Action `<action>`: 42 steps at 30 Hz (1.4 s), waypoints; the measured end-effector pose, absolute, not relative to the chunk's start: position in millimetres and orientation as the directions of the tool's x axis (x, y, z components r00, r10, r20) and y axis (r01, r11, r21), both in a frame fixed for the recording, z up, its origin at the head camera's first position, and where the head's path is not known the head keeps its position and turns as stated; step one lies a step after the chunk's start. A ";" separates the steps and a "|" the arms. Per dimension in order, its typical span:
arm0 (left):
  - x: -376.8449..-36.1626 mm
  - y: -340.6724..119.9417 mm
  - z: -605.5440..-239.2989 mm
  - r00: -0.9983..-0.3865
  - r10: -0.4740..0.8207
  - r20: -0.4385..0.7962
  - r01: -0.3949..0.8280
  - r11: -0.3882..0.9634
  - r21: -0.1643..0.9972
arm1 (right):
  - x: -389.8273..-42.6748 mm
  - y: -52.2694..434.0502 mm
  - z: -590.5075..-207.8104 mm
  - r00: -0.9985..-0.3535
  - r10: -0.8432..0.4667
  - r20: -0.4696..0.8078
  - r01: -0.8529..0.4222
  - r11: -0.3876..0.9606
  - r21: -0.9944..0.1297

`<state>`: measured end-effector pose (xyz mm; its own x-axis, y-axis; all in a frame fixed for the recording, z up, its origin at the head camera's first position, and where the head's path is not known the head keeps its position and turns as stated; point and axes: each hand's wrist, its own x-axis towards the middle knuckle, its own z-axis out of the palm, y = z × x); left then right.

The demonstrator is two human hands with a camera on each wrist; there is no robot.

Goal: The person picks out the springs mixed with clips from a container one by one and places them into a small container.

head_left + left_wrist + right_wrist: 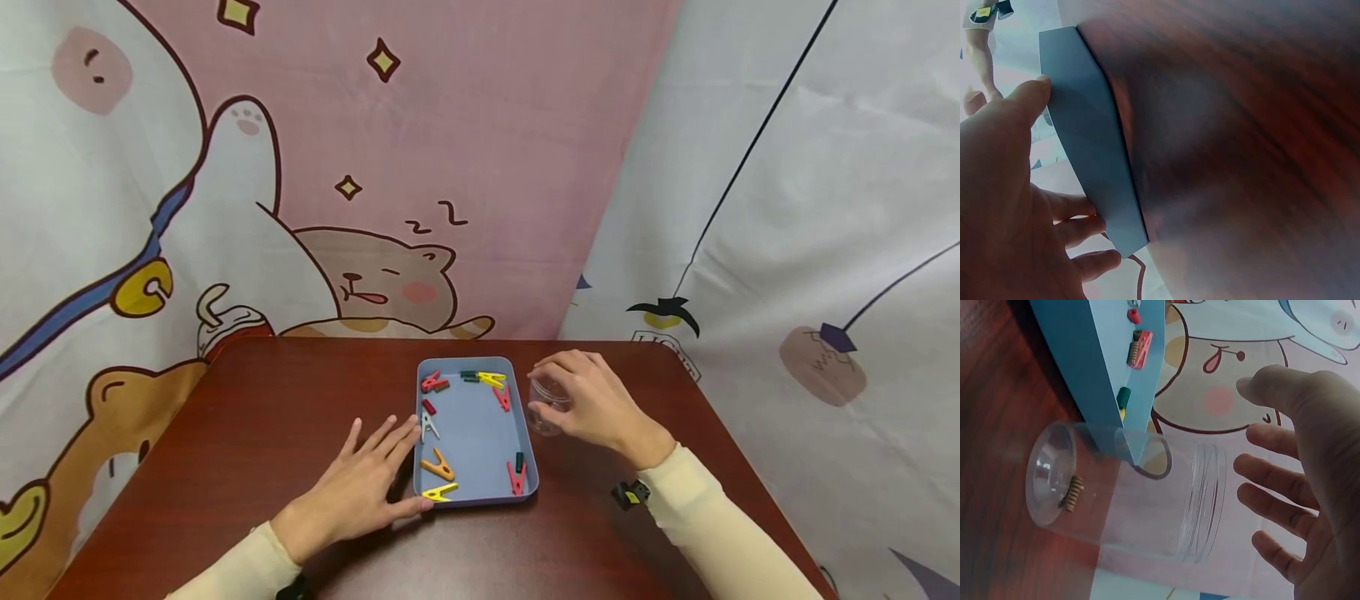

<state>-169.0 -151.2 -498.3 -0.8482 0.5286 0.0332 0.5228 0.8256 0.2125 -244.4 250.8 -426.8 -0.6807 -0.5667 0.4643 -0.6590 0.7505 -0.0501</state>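
Transfer apparently in hand: one ribbed brown piece is seen inside the clear jar, beside the tray on the worktop. Right grip is spread by the jar's mouth, left grip rested against the tray; nothing grasped. Next: fine pinch in tray probably needed.

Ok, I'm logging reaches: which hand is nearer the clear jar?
Right hand, at the top of the clear jar; the left hand is across the tray, touching its left side.

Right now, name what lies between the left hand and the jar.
The head view shows the blue tray, holding clips, between left hand and jar.
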 end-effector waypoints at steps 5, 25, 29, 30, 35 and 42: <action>-170.2 -151.5 -496.1 -0.847 0.531 0.023 0.523 0.826 0.210 | -240.7 242.4 -425.5 -0.648 -0.608 0.458 -0.684 0.730 0.002; -168.7 -151.6 -496.4 -0.846 0.532 0.034 0.529 0.827 0.189 | -236.0 202.9 -429.8 -0.565 -0.799 0.204 -0.785 0.597 0.163; -169.1 -151.5 -495.9 -0.845 0.534 0.037 0.531 0.828 0.183 | -237.6 195.8 -430.8 -0.583 -0.804 0.118 -0.788 0.594 0.162; -169.2 -151.4 -495.8 -0.845 0.534 0.037 0.531 0.828 0.183 | -238.3 194.1 -431.2 -0.588 -0.803 0.096 -0.787 0.596 0.159; -169.0 -151.4 -495.7 -0.846 0.532 0.028 0.527 0.828 0.192 | -241.6 185.8 -434.8 -0.607 -0.795 -0.008 -0.785 0.597 0.166; -167.8 -150.9 -495.7 -0.850 0.526 0.026 0.521 0.833 0.187 | -243.1 179.4 -445.6 -0.609 -0.789 -0.080 -0.782 0.581 0.227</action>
<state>-167.8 -150.9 -495.7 -0.8500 0.5261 0.0258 0.5211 0.8327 0.1873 -243.1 179.4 -445.6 -0.6095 -0.7887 -0.0804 -0.7817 0.5808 0.2273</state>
